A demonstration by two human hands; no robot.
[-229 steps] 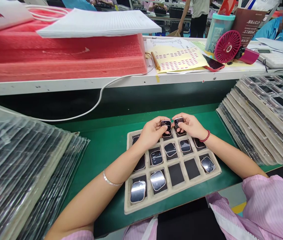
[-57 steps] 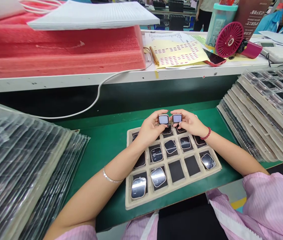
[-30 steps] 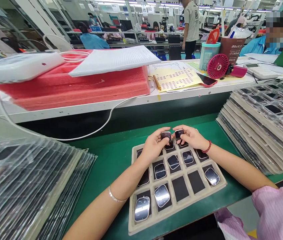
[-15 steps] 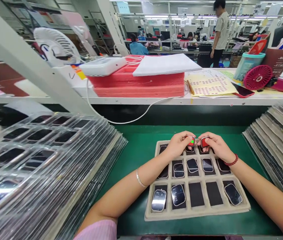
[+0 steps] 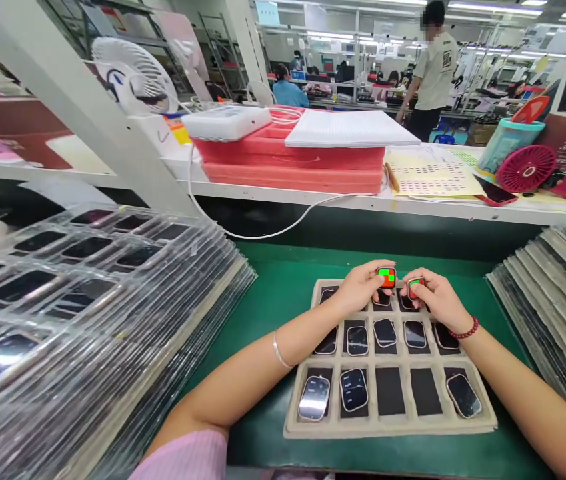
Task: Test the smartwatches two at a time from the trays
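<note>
A beige tray with black pockets lies on the green mat and holds several smartwatch bodies, with two front pockets bare. Over the tray's far edge my left hand grips a watch body whose screen shows red and green blocks. Beside it my right hand grips a second watch body with a red-lit screen. The two watches are held close together, screens up.
Slanted stacks of clear-covered watch trays stand at the left, and more trays at the right. A white shelf behind carries pink foam, papers, a pink fan and a phone. A person stands in the far aisle.
The view has tilted up and swung left, showing more of the left stack. The watch screens went from dark to red and green. Both hands stay at the tray's far edge.
</note>
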